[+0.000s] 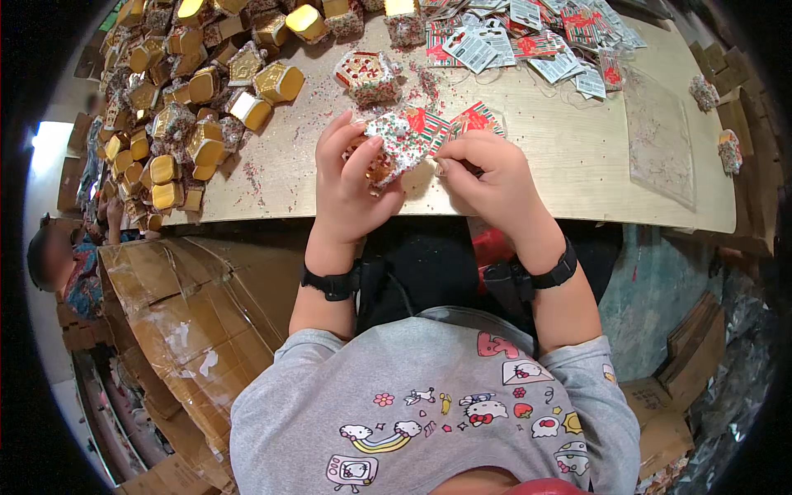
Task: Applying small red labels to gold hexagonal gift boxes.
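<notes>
My left hand [348,177] is closed around a small house-shaped ornament [398,142], gold with a coat of white, red and green sprinkles, held just above the table's near edge. Against its right side is a striped red, green and white tag [431,129]. My right hand [497,175] pinches thumb and forefinger together beside that tag; whatever thin thing lies between them is too small to make out. Just beyond the right fingers lies a second striped tag [478,117]. Another gold house ornament [368,77] with sprinkled sides sits on the table past my left hand.
Many gold house ornaments [188,87] are heaped at the left. A pile of hang tags [528,41] with strings covers the far right. A clear plastic sheet [658,140] lies at the right, and loose sprinkles dot the tabletop [569,169]. Cardboard [190,313] stands below left.
</notes>
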Demonstrator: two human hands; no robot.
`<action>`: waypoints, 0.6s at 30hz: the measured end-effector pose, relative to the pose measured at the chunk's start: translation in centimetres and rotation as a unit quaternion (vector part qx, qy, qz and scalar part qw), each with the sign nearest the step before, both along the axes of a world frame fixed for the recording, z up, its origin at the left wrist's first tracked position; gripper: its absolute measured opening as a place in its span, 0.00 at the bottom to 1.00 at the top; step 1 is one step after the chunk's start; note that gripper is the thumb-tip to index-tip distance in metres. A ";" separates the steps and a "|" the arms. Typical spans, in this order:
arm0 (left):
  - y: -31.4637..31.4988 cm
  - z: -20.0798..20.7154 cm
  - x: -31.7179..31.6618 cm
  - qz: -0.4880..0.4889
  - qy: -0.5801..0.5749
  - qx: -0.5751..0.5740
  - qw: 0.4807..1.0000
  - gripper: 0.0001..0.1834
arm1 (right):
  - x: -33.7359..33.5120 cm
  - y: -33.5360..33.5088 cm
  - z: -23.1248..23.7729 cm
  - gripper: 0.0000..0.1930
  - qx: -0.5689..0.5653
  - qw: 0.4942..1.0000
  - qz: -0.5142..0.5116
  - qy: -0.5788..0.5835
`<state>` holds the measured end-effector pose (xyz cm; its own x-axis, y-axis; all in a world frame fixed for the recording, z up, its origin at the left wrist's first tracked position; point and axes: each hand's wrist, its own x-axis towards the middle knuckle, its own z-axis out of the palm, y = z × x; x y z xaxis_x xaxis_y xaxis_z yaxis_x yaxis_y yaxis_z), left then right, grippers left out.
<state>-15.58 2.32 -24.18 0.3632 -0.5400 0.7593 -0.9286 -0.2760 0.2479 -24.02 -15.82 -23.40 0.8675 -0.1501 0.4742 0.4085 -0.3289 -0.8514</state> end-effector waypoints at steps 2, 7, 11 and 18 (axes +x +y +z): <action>0.0 0.0 0.0 0.002 -0.016 0.001 1.000 0.37 | 0.0 0.0 0.0 0.03 0.007 1.000 -0.002 0.005; 0.1 0.0 0.0 0.002 -0.020 0.001 1.000 0.37 | 0.2 -0.1 -0.2 0.03 0.010 1.000 0.002 0.005; 0.1 0.1 -0.2 0.013 -0.018 0.011 1.000 0.37 | 0.1 -0.2 -0.1 0.04 0.010 1.000 0.008 0.013; 0.1 -0.2 -0.1 0.015 -0.033 -0.001 0.999 0.36 | 0.1 -0.2 -0.2 0.04 0.016 1.000 0.008 0.021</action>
<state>-15.64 2.43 -24.35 0.3276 -0.5277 0.7837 -0.9345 -0.3035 0.1863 -23.88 -16.02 -23.63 0.8894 -0.1497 0.4320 0.3769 -0.2948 -0.8781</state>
